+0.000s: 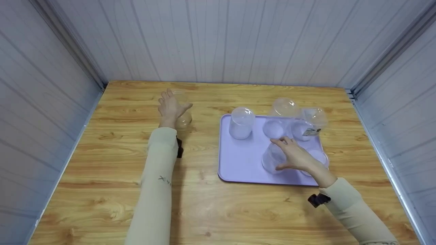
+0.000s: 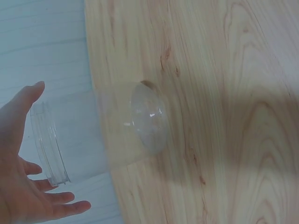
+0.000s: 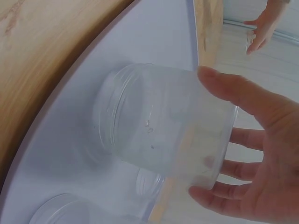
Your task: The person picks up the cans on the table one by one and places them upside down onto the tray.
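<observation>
A clear plastic jar (image 1: 184,119) stands upright on the table, left of the lilac tray (image 1: 238,165). My left hand (image 1: 169,108) is at its top, fingers and thumb spread; in the left wrist view the hand (image 2: 23,172) lies around the threaded mouth of the jar (image 2: 93,135), without a visible grip. On the tray, a second clear jar (image 3: 154,116) sits upside down, threaded rim against the surface. My right hand (image 1: 294,154) holds it near its base, thumb on one side and fingers on the other, as the right wrist view of the hand (image 3: 261,158) shows.
Another clear jar (image 1: 242,124) stands at the tray's back left corner. Several more clear jars crowd its back right, among them one with a label (image 1: 310,131). A clear jar (image 1: 319,156) is partly behind the right hand. Panel walls (image 1: 211,41) enclose the table's back and sides.
</observation>
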{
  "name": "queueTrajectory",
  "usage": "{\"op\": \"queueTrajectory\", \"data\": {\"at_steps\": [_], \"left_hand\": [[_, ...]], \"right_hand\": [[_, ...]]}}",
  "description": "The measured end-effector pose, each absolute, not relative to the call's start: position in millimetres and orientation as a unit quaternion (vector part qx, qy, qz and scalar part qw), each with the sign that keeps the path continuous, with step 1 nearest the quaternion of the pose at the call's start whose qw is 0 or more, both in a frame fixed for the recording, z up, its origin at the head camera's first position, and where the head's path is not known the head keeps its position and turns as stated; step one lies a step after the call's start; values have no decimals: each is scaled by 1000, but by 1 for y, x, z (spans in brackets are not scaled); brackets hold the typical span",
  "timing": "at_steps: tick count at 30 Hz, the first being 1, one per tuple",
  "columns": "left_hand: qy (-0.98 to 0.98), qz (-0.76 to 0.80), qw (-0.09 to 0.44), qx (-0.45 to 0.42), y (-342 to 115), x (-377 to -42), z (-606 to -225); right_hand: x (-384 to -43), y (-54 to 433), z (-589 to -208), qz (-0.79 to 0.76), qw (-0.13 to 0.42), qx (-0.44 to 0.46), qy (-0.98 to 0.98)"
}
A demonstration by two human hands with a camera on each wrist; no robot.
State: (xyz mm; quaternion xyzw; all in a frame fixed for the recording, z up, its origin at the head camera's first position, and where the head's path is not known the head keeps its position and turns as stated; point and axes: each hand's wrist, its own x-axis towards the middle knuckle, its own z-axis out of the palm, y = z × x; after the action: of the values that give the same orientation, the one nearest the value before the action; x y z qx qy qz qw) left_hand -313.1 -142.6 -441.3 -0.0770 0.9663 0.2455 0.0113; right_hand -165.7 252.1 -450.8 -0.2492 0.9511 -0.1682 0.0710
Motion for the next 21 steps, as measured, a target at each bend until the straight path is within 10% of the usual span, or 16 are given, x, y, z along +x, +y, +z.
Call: {"op": "queueTrajectory", "data": {"at_steps": [21], "left_hand": [[960,267,25,-85,-143,-316,-447]], "right_hand": [[-166,248,-450,-162,98,-238,953]]}}
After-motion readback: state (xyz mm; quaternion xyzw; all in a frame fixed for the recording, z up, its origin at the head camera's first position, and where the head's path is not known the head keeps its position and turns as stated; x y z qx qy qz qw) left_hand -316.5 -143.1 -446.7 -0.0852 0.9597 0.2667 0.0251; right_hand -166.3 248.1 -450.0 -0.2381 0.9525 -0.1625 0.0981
